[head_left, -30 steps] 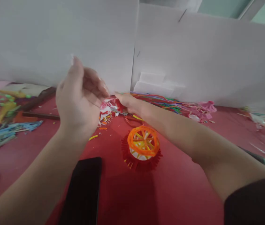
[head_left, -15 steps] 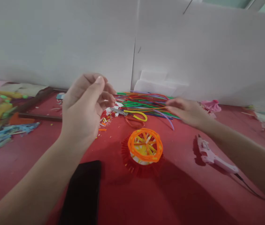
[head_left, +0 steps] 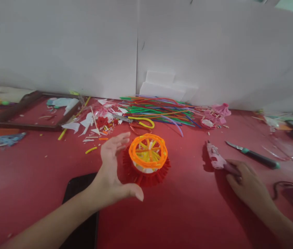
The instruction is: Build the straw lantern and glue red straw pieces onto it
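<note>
A: What are the 2 hands doing?

B: The left hand is wide open with nothing in it, just beside the round orange wheel. I can't tell if it touches. The right hand has its fingers curled round the handle of the pink glue gun.

A: Where's the wheel?

B: On the red table, between the 2 hands, with a red fringe around its bottom. The scissors and bright sticks lie behind it.

A: How can the hands do this well?

B: I'd hold the wheel softly, so its rim doesn't bend. Keep fingers off the gun's tip, as it may be hot, and watch for the knife near it.
</note>
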### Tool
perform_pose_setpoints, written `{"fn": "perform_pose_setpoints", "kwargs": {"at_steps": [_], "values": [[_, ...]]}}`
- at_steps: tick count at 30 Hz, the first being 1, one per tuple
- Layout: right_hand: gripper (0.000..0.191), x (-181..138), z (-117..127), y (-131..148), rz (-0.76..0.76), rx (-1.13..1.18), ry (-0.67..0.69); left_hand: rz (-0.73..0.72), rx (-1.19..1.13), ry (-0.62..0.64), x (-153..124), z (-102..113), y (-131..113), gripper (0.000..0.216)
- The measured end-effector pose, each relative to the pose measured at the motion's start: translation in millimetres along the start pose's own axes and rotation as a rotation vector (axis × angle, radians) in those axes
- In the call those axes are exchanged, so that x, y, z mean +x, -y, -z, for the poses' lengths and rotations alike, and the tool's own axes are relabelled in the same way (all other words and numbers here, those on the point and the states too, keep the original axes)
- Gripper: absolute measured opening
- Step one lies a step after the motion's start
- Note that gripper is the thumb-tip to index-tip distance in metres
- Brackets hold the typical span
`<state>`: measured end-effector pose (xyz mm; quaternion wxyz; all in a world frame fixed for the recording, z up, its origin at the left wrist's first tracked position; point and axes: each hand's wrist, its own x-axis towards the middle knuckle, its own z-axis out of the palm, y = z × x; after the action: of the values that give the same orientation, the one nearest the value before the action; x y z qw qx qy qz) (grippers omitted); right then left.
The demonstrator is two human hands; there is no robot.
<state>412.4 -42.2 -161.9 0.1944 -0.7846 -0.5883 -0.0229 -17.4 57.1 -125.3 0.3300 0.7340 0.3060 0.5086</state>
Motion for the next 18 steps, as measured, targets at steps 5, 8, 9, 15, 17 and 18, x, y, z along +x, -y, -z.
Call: {"fn": "perform_pose_setpoints", "kwargs": {"at_steps": [5,8,9,15,17,18], "values": [[0.027,11,5,-23,0.003,0.004,-0.038,0.020,0.030,0.097,-10,-7,1,0.111],[0.022,26,18,-12,0.064,-0.096,-0.178,0.028,0.135,0.112,-10,-5,3,0.101],[0.022,35,22,-1,0.094,-0.123,-0.230,0.040,0.161,0.106,-10,-4,3,0.099],[0.024,135,12,119,0.439,-0.032,-0.153,0.030,0.116,0.088,-10,0,-3,0.087],[0.024,177,-6,162,0.546,-0.036,-0.028,0.032,0.092,0.097,-11,3,-7,0.088],[0.024,197,-17,181,0.593,-0.047,0.038,0.039,0.076,0.100,-12,5,-7,0.087]]}}
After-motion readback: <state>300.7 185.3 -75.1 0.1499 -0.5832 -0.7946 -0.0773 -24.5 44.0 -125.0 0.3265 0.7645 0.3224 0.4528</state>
